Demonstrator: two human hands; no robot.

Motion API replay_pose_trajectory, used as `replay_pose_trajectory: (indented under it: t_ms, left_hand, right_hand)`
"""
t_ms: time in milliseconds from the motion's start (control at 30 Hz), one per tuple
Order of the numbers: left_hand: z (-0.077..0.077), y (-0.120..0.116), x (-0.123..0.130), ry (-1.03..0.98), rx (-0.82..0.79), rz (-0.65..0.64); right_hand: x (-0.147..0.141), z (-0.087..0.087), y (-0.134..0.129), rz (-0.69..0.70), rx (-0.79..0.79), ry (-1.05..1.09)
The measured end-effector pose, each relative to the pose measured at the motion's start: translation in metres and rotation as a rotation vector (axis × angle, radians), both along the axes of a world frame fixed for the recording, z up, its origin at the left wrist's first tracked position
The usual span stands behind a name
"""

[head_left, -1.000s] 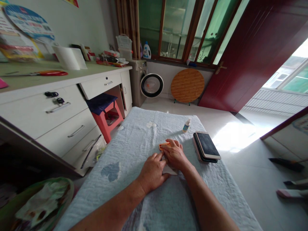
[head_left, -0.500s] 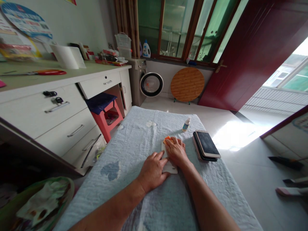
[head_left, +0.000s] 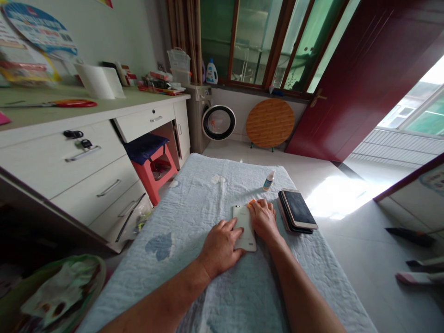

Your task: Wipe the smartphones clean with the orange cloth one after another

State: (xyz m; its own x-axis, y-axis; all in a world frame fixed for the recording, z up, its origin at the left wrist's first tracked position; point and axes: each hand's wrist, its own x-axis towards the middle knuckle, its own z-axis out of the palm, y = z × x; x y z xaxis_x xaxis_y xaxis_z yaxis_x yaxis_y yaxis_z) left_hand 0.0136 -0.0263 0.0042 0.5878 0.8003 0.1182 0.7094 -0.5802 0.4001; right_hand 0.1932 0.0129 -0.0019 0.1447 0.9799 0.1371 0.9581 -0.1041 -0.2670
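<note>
A white smartphone (head_left: 247,235) lies back up on the cloth-covered table, its camera at the far left corner. My left hand (head_left: 222,245) grips it from the left, with fingers over its back and the thumb at the near edge. At the phone's far right edge, my right hand (head_left: 263,218) is closed on an orange cloth (head_left: 251,202), most of which the fingers hide. A small spray bottle (head_left: 268,181) stands upright beyond my right hand. To the right lies a stack of phones (head_left: 299,209), the top one with its dark screen up.
A pale blue quilted cover (head_left: 201,194) is spread over the table. White drawers (head_left: 93,180) and a red stool (head_left: 157,171) stand on the left. Beyond are a washing machine with its round door (head_left: 218,122) ajar and a round wooden tabletop (head_left: 269,122). A bin (head_left: 100,273) sits at lower left.
My right hand has slid with the orange cloth to the right, from the phone's upper back to its right edge, uncovering the camera. My left hand has stayed in place.
</note>
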Motion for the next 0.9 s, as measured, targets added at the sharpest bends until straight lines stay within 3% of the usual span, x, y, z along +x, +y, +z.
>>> replay_pose_trajectory:
  t_ms: [467,900]
  left_hand:
    - [0.005,0.000,-0.001,0.013,-0.019,-0.026]
    - [0.001,0.000,-0.001,0.001,-0.024,-0.007]
  right_hand:
    - [-0.020,0.002,0.000,0.203,-0.067,0.056]
    - [-0.010,-0.001,0.001,0.031,-0.012,0.042]
